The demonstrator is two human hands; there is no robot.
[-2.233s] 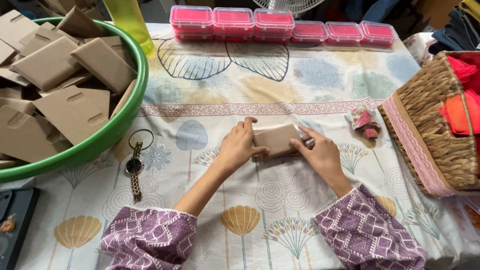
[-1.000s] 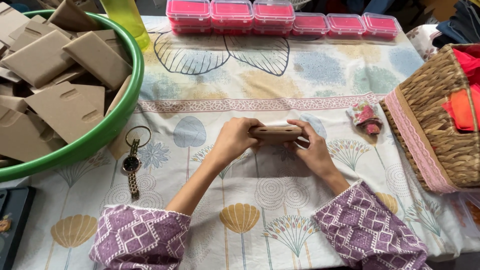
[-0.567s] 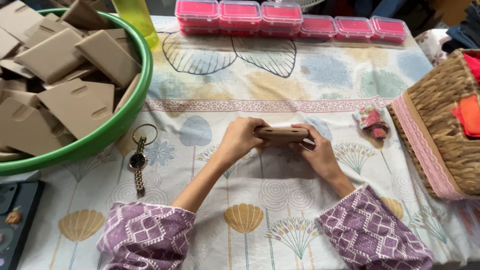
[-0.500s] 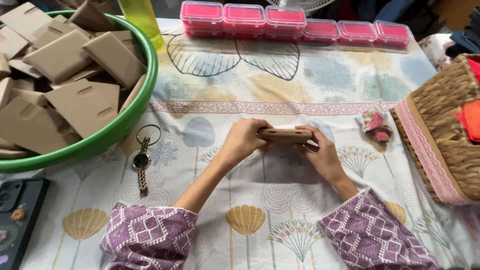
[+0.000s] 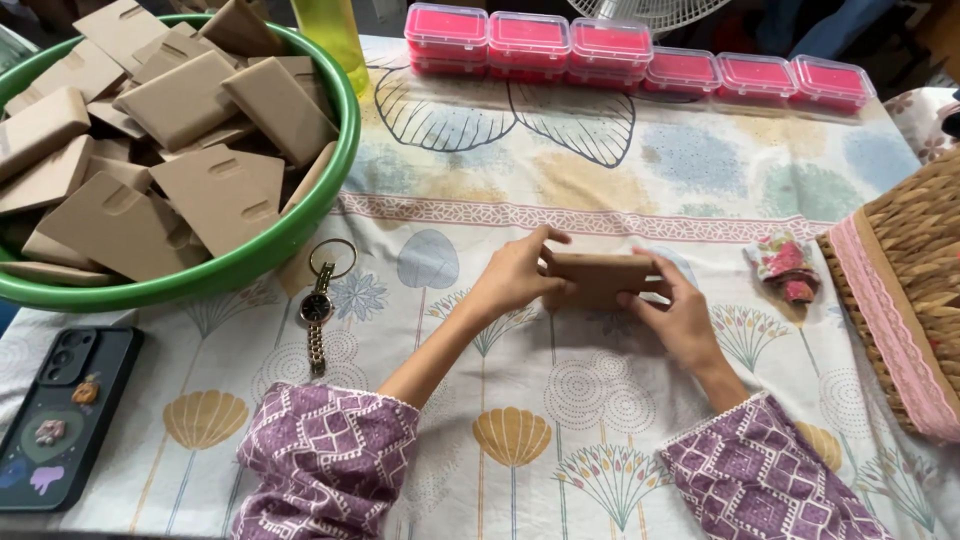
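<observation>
— The card has tipped since a couple of seconds back: it lay flat under both palms then, and now the brown cardboard piece (image 5: 598, 279) stands lifted off the cloth at the centre of the frame, turned more on edge.

— Who has hold of it?

— Both. The left hand (image 5: 515, 278) clamps its left end, thumb over the top and fingers curled behind. The right hand (image 5: 680, 318) pinches the right end, fingertips pressed to the face. Neither hand is spread; both are closed on the card.

— What could go wrong, do you think?

— I'd say a crooked crease. The hands press from opposite ends, so if one pushes harder the fold may run off line or the board may buckle. It looks stiff, like the brown folded cards (image 5: 160, 150) heaped in the green basin (image 5: 300, 240) at upper left.

— Anything nearby to knock?

— The wristwatch (image 5: 318, 318) lies just left of the left forearm, and the phone (image 5: 62, 415) sits at lower left near the table edge; a sweeping elbow might shove either. The small red floral pouch (image 5: 786, 268) lies right of the right hand, beside the wicker basket (image 5: 915, 290). The pink boxes (image 5: 640, 62) along the top edge are well apart.
</observation>
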